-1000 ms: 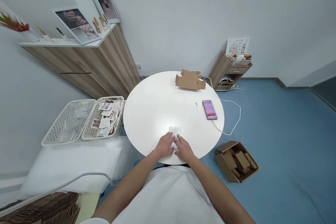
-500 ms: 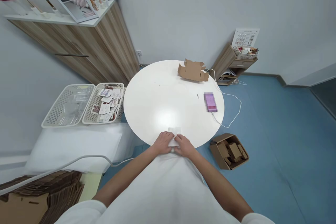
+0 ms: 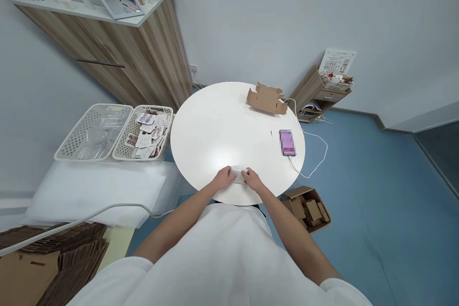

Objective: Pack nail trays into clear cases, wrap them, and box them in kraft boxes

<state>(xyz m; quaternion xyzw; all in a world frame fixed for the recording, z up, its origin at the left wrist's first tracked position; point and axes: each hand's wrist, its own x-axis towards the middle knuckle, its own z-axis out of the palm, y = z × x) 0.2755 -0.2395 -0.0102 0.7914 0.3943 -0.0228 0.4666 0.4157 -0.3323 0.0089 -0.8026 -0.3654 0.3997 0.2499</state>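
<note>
A small white wrapped packet is held between my two hands near the front edge of the white oval table. My left hand closes on its left end. The fingers of my right hand pinch its right end. What lies inside the wrapping is hidden. Toward the back of the table lies an unfolded brown cardboard box. A phone with a blurred purple screen rests at the right, with a white cable plugged into it.
Left of the table, white sheets lie beside a basket of printed cards and a basket of clear plastic pieces. Stacked flat cardboard sits lower left. An open carton with small boxes stands on the floor at right.
Both hands have moved forward, away from my body, carrying the white packet farther onto the table. The packet looks more compact, and my hands now grip its two ends.
</note>
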